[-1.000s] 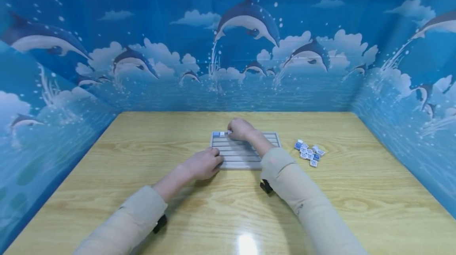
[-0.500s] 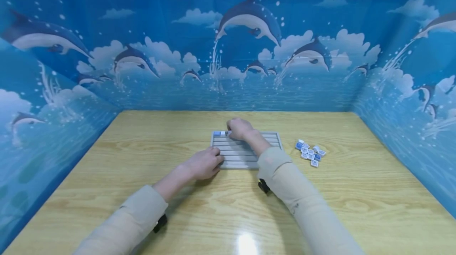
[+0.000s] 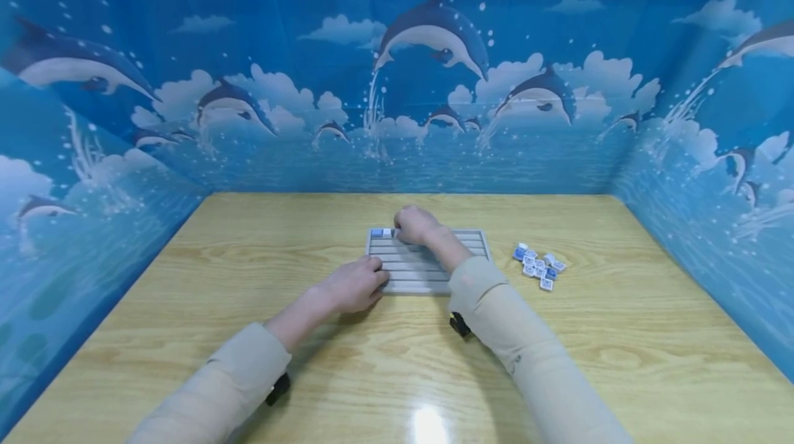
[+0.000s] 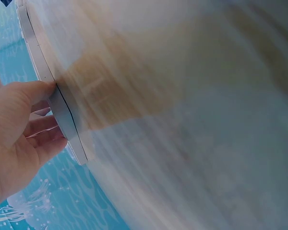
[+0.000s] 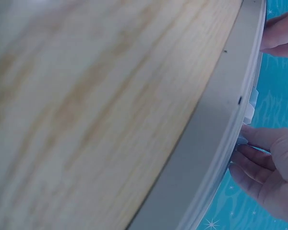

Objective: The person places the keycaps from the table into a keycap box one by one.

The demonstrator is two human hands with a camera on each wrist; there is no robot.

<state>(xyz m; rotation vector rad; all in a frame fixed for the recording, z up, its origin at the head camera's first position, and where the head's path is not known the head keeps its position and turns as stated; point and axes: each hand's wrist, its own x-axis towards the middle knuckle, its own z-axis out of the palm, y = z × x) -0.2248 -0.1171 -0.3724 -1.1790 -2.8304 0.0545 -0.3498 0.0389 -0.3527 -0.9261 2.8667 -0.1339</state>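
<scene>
Blue dolphin-print backdrop [image 3: 347, 154], wood-grain table [image 3: 384, 375], bright glare [image 3: 430, 425]

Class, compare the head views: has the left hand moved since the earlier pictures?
No. Judged against the grooved board, the left hand still sits at its near left corner.

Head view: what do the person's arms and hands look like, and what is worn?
The left sleeve and right sleeve are long and pale beige with broad cuffs. A small black object shows at the left cuff, another at the right. The left hand and right hand look ungloved.
</scene>
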